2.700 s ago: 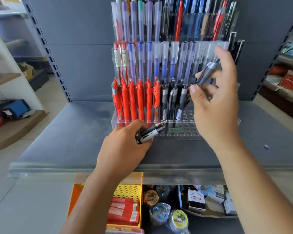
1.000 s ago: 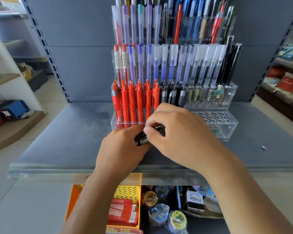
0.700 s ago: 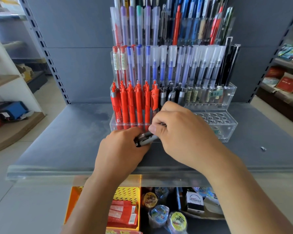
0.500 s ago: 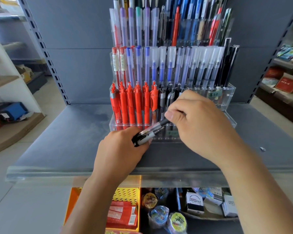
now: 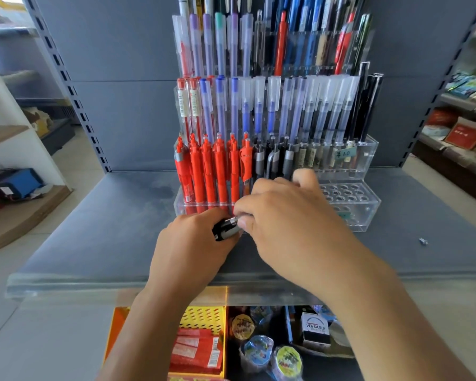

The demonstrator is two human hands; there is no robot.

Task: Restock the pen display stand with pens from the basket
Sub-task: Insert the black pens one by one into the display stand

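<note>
A clear tiered pen display stand (image 5: 368,213) sits on the grey shelf. Red pens (image 5: 209,171) and a few dark grey pens (image 5: 272,160) fill the left of its front row; empty holes (image 5: 344,192) show on the right. My left hand (image 5: 193,243) grips a small bundle of black-and-grey pens (image 5: 226,229) just in front of the stand. My right hand (image 5: 291,224) lies over the bundle's far end, with thumb and forefinger pinching the silver tip of one pen. The rest of that pen is hidden under the hand.
Below the shelf's front strip (image 5: 66,281) are a yellow perforated basket (image 5: 204,314) with red packets, tape rolls (image 5: 259,350) and a small box (image 5: 316,327). A tiny screw (image 5: 423,241) lies on the shelf (image 5: 94,229) to the right. Other shelving stands at both sides.
Half a second ago my right hand was drawing a pen up and right out of the bundle. It now sits lower, back against the bundle. My left hand has stayed put.
</note>
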